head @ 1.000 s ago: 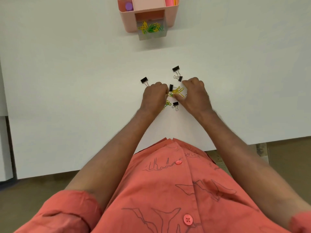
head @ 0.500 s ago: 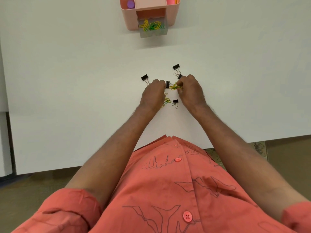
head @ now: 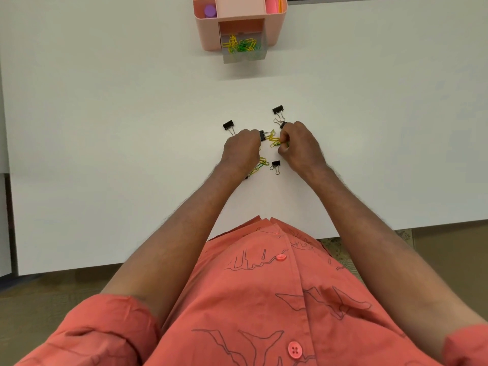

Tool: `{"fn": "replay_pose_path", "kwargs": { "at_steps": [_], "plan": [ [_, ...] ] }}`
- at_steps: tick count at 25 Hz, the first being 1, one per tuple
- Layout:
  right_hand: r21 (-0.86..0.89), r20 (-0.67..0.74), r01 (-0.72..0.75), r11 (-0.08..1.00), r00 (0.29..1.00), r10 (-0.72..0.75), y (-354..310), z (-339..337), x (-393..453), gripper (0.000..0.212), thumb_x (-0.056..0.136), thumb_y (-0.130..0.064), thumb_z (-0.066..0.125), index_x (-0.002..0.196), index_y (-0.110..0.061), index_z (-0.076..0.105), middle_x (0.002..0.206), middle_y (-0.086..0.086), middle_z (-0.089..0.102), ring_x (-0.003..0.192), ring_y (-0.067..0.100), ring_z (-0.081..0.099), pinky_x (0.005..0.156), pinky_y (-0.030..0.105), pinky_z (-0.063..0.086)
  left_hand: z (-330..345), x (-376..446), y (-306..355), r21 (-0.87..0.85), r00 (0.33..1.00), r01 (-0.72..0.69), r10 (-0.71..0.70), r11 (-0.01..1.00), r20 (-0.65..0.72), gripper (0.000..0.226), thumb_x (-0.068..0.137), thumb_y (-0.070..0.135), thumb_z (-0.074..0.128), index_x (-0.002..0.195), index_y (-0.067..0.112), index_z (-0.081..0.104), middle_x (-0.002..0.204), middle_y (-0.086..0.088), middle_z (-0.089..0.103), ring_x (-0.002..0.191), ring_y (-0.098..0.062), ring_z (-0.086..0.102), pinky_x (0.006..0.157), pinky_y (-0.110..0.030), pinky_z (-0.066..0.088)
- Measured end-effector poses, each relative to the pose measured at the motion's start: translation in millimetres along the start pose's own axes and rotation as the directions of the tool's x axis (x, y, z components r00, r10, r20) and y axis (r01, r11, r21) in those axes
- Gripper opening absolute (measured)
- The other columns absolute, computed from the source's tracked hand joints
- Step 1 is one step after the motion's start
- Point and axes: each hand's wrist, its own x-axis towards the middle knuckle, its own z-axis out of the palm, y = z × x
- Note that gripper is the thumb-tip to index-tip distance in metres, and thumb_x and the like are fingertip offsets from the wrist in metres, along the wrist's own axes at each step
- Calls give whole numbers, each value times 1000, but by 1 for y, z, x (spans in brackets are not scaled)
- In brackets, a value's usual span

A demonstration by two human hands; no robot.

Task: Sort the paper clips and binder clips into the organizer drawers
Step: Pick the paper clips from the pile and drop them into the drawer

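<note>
A pink organizer (head: 211, 35) stands at the far edge of the white table, its clear drawer (head: 244, 50) pulled out with yellow and green paper clips inside. Mid-table, my right hand (head: 299, 147) pinches a bunch of yellow and green paper clips (head: 274, 141). My left hand (head: 241, 151) is curled over more paper clips (head: 260, 165), its fingertips hidden, a black binder clip (head: 262, 135) at its knuckles. Other black binder clips lie around: one far left (head: 228, 126), one far right (head: 278, 110), one near (head: 275, 164).
The organizer's top compartments hold a purple round thing (head: 210, 10) and pink sticky notes (head: 274, 3). The white table (head: 105, 128) stretches wide to both sides of the clips. Its near edge runs just in front of my orange shirt.
My right hand has closed its fingers on the yellow paper clips and gathered them into a bunch. My left hand has stayed almost still over the other clips.
</note>
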Motion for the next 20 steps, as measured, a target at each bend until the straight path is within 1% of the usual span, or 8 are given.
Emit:
{"fn": "replay_pose_path", "kwargs": {
  "at_steps": [3, 5, 7, 12, 14, 16, 18, 20],
  "plan": [
    [135, 20, -64, 989, 998, 62, 2, -7, 3, 19, 80, -1, 58, 86, -19, 62, 89, -5, 59, 75, 18, 57, 65, 36, 50, -2, 0, 1, 6, 1000, -23, 23, 1000, 12, 25, 91, -1, 51, 107, 9, 68, 104, -12, 65, 92, -33, 65, 67, -36, 48],
    [279, 78, -156, 948, 987, 139, -1, -16, 6, 21, 81, -2, 61, 83, -22, 65, 84, -8, 64, 69, 14, 60, 59, 32, 50, -1, -1, -1, -30, 1000, -27, 27, 999, -1, 23, 92, 0, 52, 105, 9, 69, 104, -12, 63, 89, -33, 65, 70, -39, 54],
    [385, 113, -198, 901, 979, 167, -10, -29, 11, 21, 82, -2, 65, 83, -23, 68, 83, -6, 69, 69, 11, 65, 61, 29, 54, 2, -3, -5, -92, 999, -36, 34, 995, -24, 20, 93, 4, 53, 103, 12, 69, 106, -10, 59, 86, -33, 63, 72, -41, 55],
    [553, -34, -28, 833, 998, 57, -52, -73, 56, 23, 79, -2, 69, 80, -25, 69, 81, -3, 71, 72, 10, 69, 74, 29, 61, 3, -9, -16, -371, 996, -82, 62, 925, -67, 11, 94, 10, 60, 97, 15, 69, 96, 3, 65, 87, -18, 63, 71, -29, 49],
    [530, -131, 80, 844, 991, -12, -75, -88, 86, 24, 79, -1, 67, 80, -25, 68, 81, -5, 71, 74, 8, 69, 75, 29, 62, -4, -11, -20, -541, 996, -44, -5, 840, -89, 8, 94, 11, 65, 95, 18, 70, 90, 9, 65, 78, -9, 60, 68, -23, 49],
    [417, -210, 192, 888, 971, -112, -96, -96, 116, 23, 80, -1, 64, 85, -23, 69, 86, -7, 70, 78, 4, 67, 75, 20, 59, -16, -10, -25, -664, 989, -16, -88, 747, -123, 8, 93, 15, 69, 90, 22, 69, 83, 14, 65, 70, -3, 57, 64, -17, 48],
    [240, -235, 261, 935, 950, -205, -112, -94, 142, 22, 83, -2, 62, 91, -20, 71, 89, -8, 68, 80, 0, 63, 75, 14, 54, -33, -5, -32, -733, 971, -28, -155, 679, -180, 11, 91, 15, 71, 86, 24, 68, 79, 15, 65, 68, 1, 57, 64, -13, 49],
    [85, -203, 278, 957, 945, -257, -117, -87, 163, 23, 86, -2, 59, 94, -18, 73, 94, -5, 71, 84, 5, 64, 77, 20, 56, -53, 5, -39, -773, 943, -68, -213, 631, -256, 15, 88, 11, 72, 84, 25, 67, 77, 14, 67, 68, -2, 61, 65, -15, 51]
  ]
}}
